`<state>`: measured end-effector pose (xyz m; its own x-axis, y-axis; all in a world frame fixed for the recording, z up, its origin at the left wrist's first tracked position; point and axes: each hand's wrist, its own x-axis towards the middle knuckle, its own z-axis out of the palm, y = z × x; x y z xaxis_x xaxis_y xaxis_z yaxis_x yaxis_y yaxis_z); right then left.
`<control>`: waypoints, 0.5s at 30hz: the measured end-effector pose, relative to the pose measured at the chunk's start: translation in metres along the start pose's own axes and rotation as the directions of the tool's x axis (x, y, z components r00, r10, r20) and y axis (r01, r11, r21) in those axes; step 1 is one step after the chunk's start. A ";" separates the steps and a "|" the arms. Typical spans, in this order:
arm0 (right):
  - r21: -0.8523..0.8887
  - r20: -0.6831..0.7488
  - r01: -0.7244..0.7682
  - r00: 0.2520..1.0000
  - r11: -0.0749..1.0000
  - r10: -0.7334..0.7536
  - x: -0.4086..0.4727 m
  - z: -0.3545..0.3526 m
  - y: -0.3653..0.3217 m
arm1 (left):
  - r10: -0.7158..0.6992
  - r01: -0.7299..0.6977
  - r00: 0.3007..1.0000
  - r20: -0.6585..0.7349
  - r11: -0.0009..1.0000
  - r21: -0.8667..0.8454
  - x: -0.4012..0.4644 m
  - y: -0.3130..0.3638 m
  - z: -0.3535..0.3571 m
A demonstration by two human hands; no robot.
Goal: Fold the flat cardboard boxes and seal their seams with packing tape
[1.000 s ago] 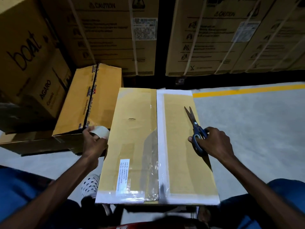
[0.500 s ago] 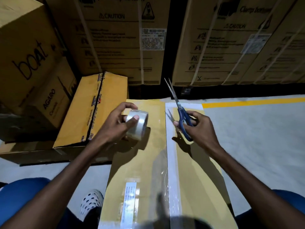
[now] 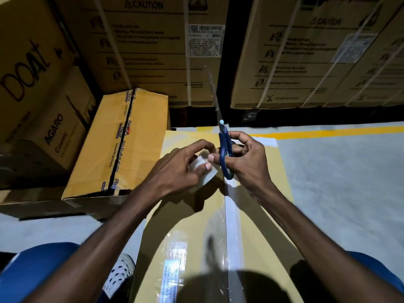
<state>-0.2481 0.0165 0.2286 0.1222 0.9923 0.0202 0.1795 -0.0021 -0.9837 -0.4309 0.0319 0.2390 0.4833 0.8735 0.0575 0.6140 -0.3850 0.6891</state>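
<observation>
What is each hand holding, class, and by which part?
The left hand grips the tape roll around its rim. The right hand holds the scissors by the blue handles, blades pointing away.

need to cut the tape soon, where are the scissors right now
In the head view the blue-handled scissors are centre frame in the right hand, blades pointing away, just right of the tape roll in the left hand.
</observation>
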 end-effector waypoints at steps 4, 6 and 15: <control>0.066 -0.065 -0.125 0.990 0.990 0.129 0.005 0.000 0.000 | -0.016 0.027 0.998 -0.062 0.982 0.186 0.006 0.003 0.004; 0.144 -0.106 -0.205 0.969 0.968 0.221 0.009 -0.001 -0.002 | -0.091 0.100 0.992 -0.086 0.989 0.108 0.013 0.003 0.001; 0.384 -0.108 -0.387 0.883 0.838 0.457 0.041 -0.029 -0.008 | -0.223 0.206 0.973 -0.067 0.958 -0.200 0.029 -0.018 -0.016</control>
<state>-0.2159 0.0533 0.2423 0.2957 0.8615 -0.4129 -0.2719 -0.3384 -0.9009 -0.4375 0.0689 0.2401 0.2913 0.9554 -0.0490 0.5625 -0.1296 0.8165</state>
